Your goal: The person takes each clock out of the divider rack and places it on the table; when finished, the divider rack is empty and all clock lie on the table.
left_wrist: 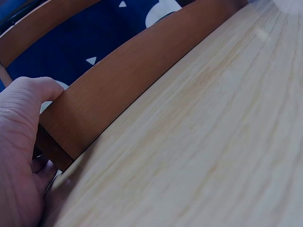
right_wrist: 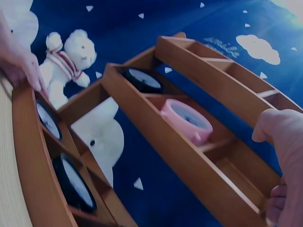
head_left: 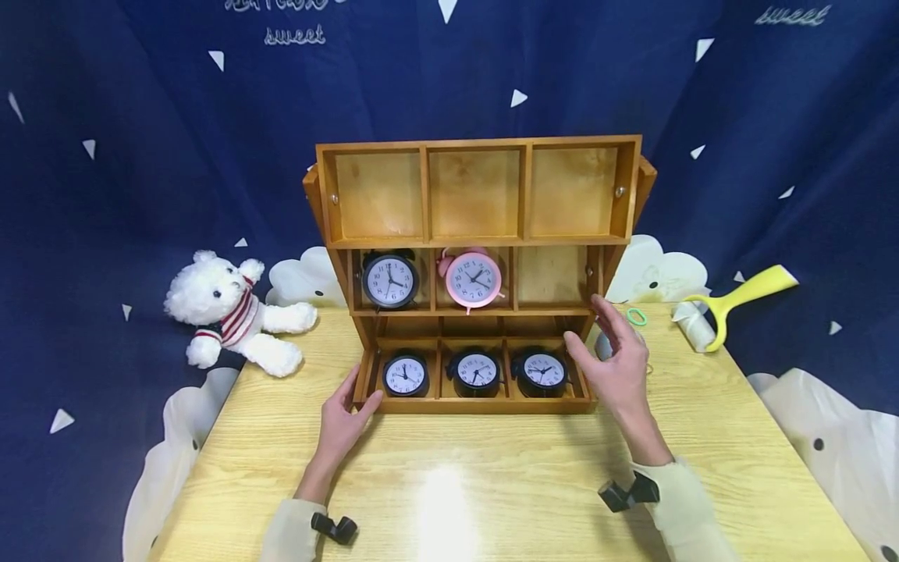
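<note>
One pale bench (head_left: 520,460) carries our wooden shelf (head_left: 476,195), blue cloth (head_left: 562,70) at twelve o'clock. Our left hand (head_left: 340,421) grips the shelf's corner at seven; our right hand (head_left: 622,375), fingers spread, at four.

"What does the person wear?"
"Pale cream on both arms. The left sleeve (head_left: 289,535) and the right sleeve (head_left: 687,511) look plain, each ending near the wrist."
"And the dark pieces there?"
"Small black devices. The left device (head_left: 335,528) sits by its cuff, on the side facing the other arm; the right device (head_left: 627,492) matches it. Each has a flattish part joined to a chunkier, block-like end."
"Beyond the cuffs?"
"The left grip (head_left: 342,416) and right grip (head_left: 621,367) are bare."
</note>
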Available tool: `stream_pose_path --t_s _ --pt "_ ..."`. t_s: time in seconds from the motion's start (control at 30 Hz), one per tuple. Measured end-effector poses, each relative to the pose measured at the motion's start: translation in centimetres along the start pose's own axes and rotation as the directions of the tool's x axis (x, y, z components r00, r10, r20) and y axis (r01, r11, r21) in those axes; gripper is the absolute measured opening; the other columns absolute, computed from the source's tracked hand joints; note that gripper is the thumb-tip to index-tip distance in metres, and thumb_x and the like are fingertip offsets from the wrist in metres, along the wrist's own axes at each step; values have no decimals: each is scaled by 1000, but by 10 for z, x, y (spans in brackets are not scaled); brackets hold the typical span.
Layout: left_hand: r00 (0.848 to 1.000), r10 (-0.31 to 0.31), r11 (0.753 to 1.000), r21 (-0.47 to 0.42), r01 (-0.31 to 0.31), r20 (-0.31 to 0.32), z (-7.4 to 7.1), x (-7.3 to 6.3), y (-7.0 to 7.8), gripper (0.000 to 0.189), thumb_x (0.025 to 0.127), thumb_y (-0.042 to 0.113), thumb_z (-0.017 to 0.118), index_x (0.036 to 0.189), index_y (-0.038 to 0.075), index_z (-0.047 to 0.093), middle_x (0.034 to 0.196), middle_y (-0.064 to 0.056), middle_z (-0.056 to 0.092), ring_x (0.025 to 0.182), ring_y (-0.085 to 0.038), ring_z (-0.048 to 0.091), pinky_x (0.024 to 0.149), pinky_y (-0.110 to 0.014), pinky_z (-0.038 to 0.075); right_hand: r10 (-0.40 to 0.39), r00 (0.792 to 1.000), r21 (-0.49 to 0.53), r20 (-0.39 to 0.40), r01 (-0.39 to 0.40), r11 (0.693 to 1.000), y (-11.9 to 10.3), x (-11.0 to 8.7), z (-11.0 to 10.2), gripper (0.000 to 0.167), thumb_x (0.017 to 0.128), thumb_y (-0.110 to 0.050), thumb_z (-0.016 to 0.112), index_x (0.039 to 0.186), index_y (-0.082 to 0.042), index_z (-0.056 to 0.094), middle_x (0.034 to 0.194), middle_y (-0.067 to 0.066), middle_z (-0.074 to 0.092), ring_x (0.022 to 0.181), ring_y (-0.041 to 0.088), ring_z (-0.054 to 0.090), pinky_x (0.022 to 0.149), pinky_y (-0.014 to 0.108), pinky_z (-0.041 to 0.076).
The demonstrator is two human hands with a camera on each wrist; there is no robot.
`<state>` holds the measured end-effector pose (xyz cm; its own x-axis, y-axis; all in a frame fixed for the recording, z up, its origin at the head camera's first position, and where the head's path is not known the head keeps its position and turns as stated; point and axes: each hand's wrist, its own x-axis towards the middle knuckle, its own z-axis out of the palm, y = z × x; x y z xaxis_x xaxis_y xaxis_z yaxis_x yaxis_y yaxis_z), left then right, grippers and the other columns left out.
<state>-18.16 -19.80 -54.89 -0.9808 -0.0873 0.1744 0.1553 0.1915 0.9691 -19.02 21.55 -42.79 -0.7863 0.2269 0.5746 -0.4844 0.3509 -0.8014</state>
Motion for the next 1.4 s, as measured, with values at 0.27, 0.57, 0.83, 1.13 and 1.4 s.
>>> stream_pose_path --t_s 0.27,0.57,0.83,1.13,1.4 --pt "1000 3 1000 -11 -3 -6 2 0 -3 71 95 7 77 155 -7 42 158 -27 44 140 -43 49 113 -27 42 1 992 -36 126 4 999 -2 5 24 79 81 1 86 152 -1 51 150 21 56 137 39 54 116 24 44" --pt "1000 9 1000 16 -9 -9 0 -1 2 71 93 6 78 153 -10 43 156 -29 45 137 -42 52 114 -42 42 -61 977 6 206 61 998 -17 11 52 75 85 -10 86 152 -5 52 153 13 55 139 32 54 117 28 44" --pt "1000 0 1000 10 0 -8 0 -1 4 70 93 5 78 152 -11 43 156 -29 45 138 -41 52 112 -27 44 -85 956 -26 281 96 995 -23 21 73 79 85 -16 87 153 -2 50 151 19 56 134 38 58 113 48 49" --pt "1000 -2 1000 -5 1 -7 1 0 2 71 93 4 78 153 -11 43 156 -29 44 138 -42 51 111 -24 44 -124 926 20 357 125 992 -26 36 96 82 83 -15 89 153 -1 48 145 19 59 132 34 61 105 53 55" --pt "1000 4 1000 -5 -4 -6 1 0 -1 71 93 5 78 153 -10 43 156 -29 45 138 -40 51 111 -21 44 -83 925 -188 370 162 969 -28 40 115 94 81 -30 90 156 -6 40 143 16 57 129 31 57 107 54 52"
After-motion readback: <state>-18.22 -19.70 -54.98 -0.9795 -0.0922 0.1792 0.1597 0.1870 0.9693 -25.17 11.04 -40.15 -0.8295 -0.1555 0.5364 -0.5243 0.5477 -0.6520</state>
